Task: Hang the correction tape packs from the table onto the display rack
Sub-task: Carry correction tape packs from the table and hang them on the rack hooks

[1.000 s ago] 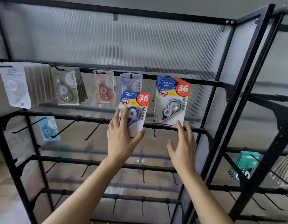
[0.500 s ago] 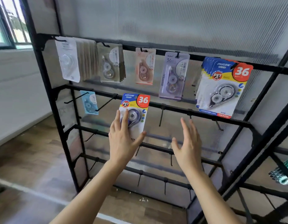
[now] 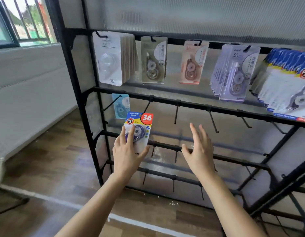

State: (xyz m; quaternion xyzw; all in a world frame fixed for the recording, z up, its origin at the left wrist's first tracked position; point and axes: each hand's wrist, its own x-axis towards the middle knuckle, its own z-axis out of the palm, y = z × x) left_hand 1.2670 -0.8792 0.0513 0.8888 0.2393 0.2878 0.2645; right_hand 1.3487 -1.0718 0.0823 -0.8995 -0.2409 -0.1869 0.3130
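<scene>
Blue-and-yellow card with a red 36: the correction tape pack [image 3: 140, 123] stands upright, rising from the left hand [image 3: 126, 156], whose fingers lie over its blister while the thumb hooks its lower right edge. An empty hook [image 3: 147, 105] sits just above the pack's top. The right hand [image 3: 199, 151] hovers alongside, fingers spread, holding nothing.

The display rack [image 3: 191, 105] is black all over, backed by a ribbed, milky grey panel [image 3: 199, 14]. The held correction tape pack [image 3: 139, 124] goes blue on top, then yellow, with a white 36 on a red disc and a purple dispenser. Behind it hangs a pale blue pack [image 3: 121, 106]. Above hang a white stack [image 3: 110, 60], a pink pack [image 3: 191, 65] and lavender packs [image 3: 235, 74]. The floor [image 3: 54, 159] is brown wood planks.
</scene>
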